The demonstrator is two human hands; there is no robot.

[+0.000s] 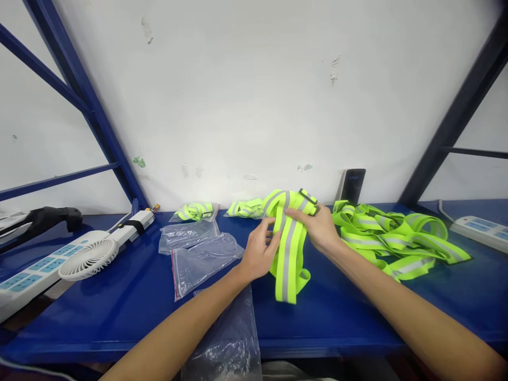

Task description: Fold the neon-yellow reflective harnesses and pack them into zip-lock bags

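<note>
A neon yellow reflective strap [291, 248] with a grey stripe hangs in loose folds above the blue table, held between both hands. My left hand [260, 248] pinches its left edge with thumb and fingers. On the upper right, near a black buckle [308, 196], my right hand [317, 227] grips the folds, thumb on the front. The strap's lower end dangles, with one small loop curling to the right. More straps of the same kind [389, 238] lie in a tangled pile right of my right hand.
Clear zip bags [204, 262] lie left of my hands, and another plastic bag [230, 338] overhangs the front edge. Two bagged straps [195, 211] rest by the wall. A fan [89, 259] and power strip [39, 270] are left; a dark device [352, 185] leans behind.
</note>
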